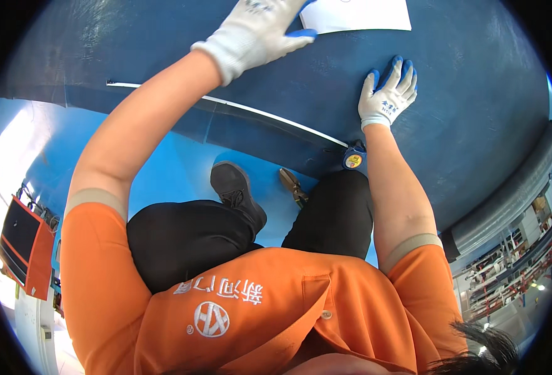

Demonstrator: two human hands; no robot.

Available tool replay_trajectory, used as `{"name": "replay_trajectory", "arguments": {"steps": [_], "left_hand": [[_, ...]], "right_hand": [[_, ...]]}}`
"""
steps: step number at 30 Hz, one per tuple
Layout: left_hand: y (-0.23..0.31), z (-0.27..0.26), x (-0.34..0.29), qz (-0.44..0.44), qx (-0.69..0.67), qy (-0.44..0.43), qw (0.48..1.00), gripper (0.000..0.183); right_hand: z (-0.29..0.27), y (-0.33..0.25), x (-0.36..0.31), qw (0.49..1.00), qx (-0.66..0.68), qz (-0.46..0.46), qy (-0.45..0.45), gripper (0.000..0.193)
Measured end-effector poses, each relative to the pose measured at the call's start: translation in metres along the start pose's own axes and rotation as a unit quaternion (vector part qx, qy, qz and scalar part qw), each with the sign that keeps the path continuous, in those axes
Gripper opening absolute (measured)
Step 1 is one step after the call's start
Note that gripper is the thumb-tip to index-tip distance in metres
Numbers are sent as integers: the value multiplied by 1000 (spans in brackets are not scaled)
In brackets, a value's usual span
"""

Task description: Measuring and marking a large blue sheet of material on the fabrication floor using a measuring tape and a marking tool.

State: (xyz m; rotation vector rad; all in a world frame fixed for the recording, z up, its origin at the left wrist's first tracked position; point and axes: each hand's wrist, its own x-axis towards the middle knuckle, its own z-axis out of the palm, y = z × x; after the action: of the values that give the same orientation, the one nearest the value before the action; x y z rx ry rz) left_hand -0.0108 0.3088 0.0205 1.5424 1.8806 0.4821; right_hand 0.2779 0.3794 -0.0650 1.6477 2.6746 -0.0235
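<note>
My gloved left hand (pixel 257 31) lies open and flat, fingertips touching the white paper sheet (pixel 357 15) on the dark blue surface (pixel 463 125). My right hand (pixel 388 94) presses spread and empty, well below the sheet, above a tape measure (pixel 354 159).

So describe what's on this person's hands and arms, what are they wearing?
Both hands wear white knit gloves with blue coated fingertips: the left hand and the right hand, whose glove has a small blue printed mark on its back. Forearms are bare. Short orange sleeves end in tan cuffs, part of an orange shirt with white markings.
</note>
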Motion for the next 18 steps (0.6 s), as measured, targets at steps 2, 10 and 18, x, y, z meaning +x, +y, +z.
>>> {"name": "replay_trajectory", "arguments": {"steps": [2,10,18], "left_hand": [[14,0,29,-97,11,-105,990,68],[-13,14,53,-204,19,-247,947,72],[-34,24,14,36,257,68,963,62]], "right_hand": [[0,0,-1,1000,0,2,-8,68],[-1,0,0,1000,6,-1,-5,69],[6,8,0,999,18,-24,31,65]]}}
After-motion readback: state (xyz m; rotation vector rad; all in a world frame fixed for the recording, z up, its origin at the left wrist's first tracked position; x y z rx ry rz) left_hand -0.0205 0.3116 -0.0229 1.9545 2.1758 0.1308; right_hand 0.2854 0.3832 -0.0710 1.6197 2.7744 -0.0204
